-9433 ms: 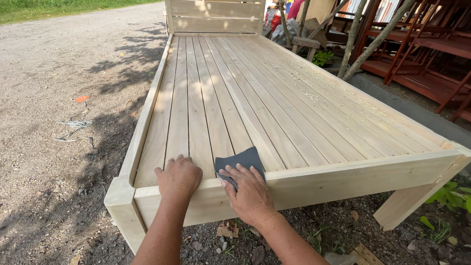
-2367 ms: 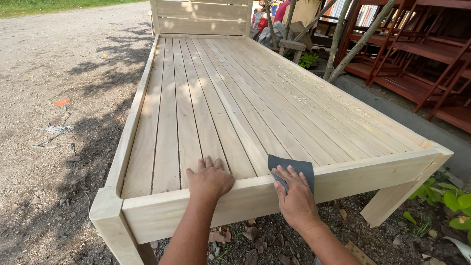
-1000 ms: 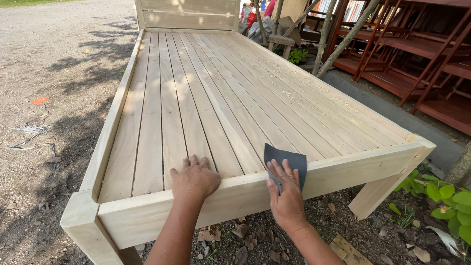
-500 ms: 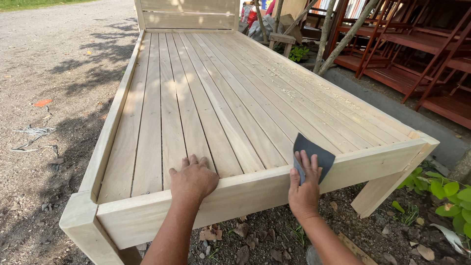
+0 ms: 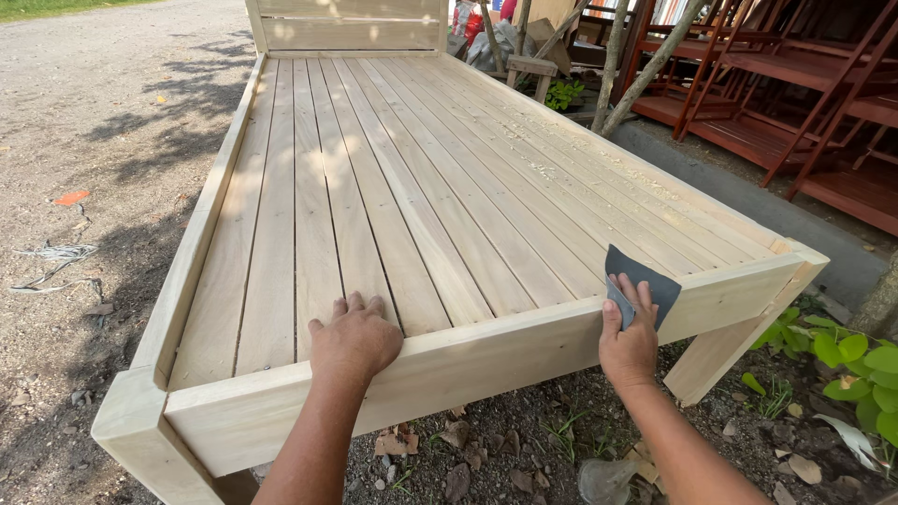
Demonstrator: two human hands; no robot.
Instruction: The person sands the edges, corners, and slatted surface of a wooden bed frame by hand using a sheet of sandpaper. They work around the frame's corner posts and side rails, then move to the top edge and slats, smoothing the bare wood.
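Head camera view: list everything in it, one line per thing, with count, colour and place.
Slatted bed frame: one, pale unfinished wood, centre, stretching away from the viewer.
Sandpaper sheet: one, dark grey, on the near rail by the right corner.
Stained wooden frames: several, red-brown, upper right.
Tree trunks: two, grey, thin, beyond the bed's right side.
Leafy plant: one, green, lower right.
Cord: one, whitish, on gravel, left.
Left hand: flat on the near rail.
Right hand: pressing the sandpaper sheet on the rail.

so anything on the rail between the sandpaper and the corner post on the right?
Nothing visible. The right hand presses the sandpaper on the foot rail; the stretch to the corner post is bare wood.
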